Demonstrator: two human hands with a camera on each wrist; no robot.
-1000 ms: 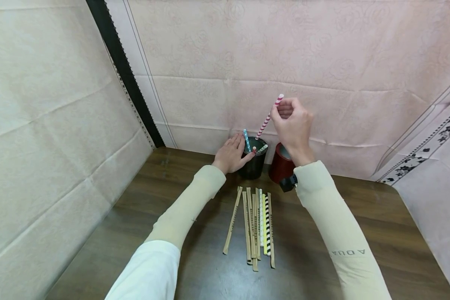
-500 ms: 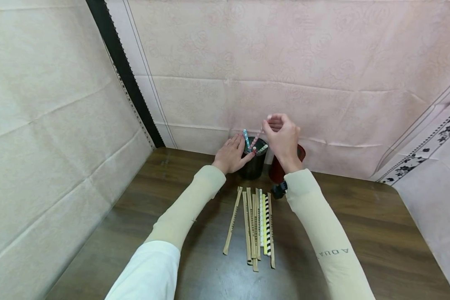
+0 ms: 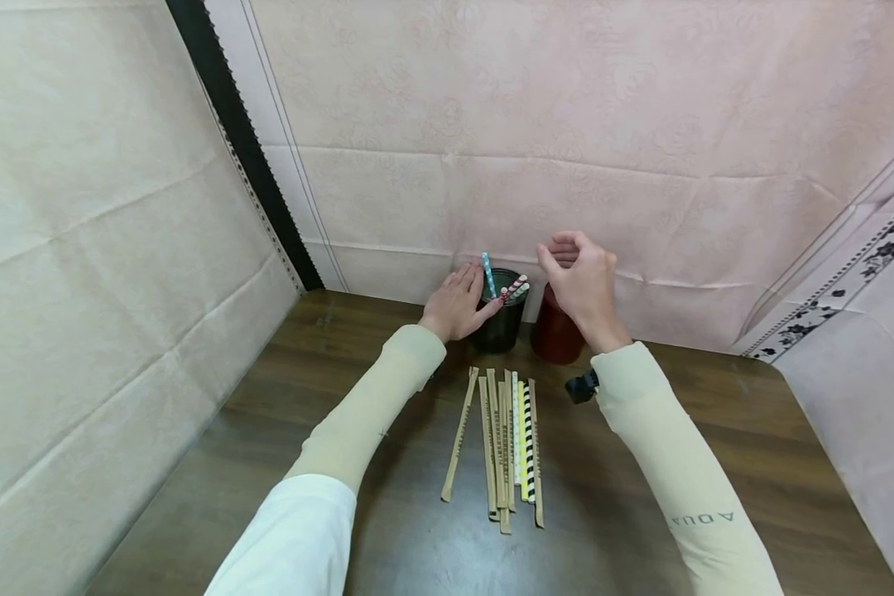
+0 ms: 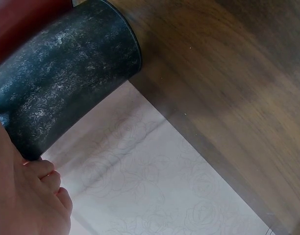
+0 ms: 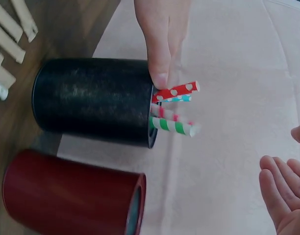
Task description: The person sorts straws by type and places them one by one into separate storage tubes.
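Observation:
My left hand [image 3: 454,306] rests at the left rim of a black cup [image 3: 499,333], fingers extended along its far side and thumb on the near rim. Paper straws stand in this cup, their lower parts hidden: a blue one [image 3: 488,276], a red one with white hearts [image 5: 178,91], a pink-striped one [image 3: 518,283] and a green-striped one [image 5: 175,127]. To the right, my right hand [image 3: 587,285] hovers above a dark red cup [image 3: 556,335]. Nothing is between its thumb and loosely bent fingers, which stand apart in the right wrist view.
On the wooden table [image 3: 328,513] in front of the cups lie several brown paper-wrapped sticks [image 3: 484,447], with a white straw [image 3: 516,430], a yellow straw [image 3: 523,455] and a black-striped straw [image 3: 530,447] among them. Pale cloth walls [image 3: 387,199] close the back and sides.
My right hand has lowered the pink-striped straw into the black cup, let go of it and moved back to the right. The left hand has stayed at the rim.

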